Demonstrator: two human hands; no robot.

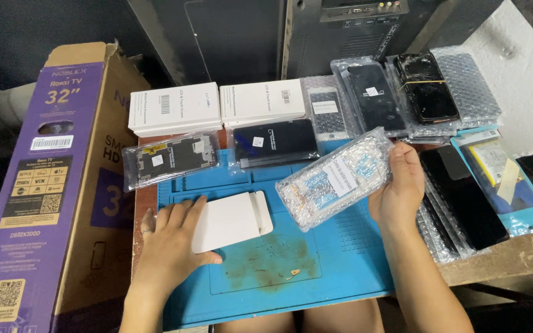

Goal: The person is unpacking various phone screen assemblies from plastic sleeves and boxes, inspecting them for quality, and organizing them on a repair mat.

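My right hand (pixel 398 185) grips one end of a bubble-wrapped phone part (pixel 334 177) with a white label, held tilted just above the blue work mat (pixel 340 259). My left hand (pixel 171 243) lies flat on the left end of a slim white box (pixel 232 221), whose inner tray sticks out on the right. The box rests on the mat's near-left part.
Two white boxes (pixel 174 108) and several bagged phone screens (pixel 276 143) line the table's far side. More dark screens (pixel 464 194) are stacked at the right. A tall purple television carton (pixel 38 179) stands at the left. Dark screen backs rise behind the table.
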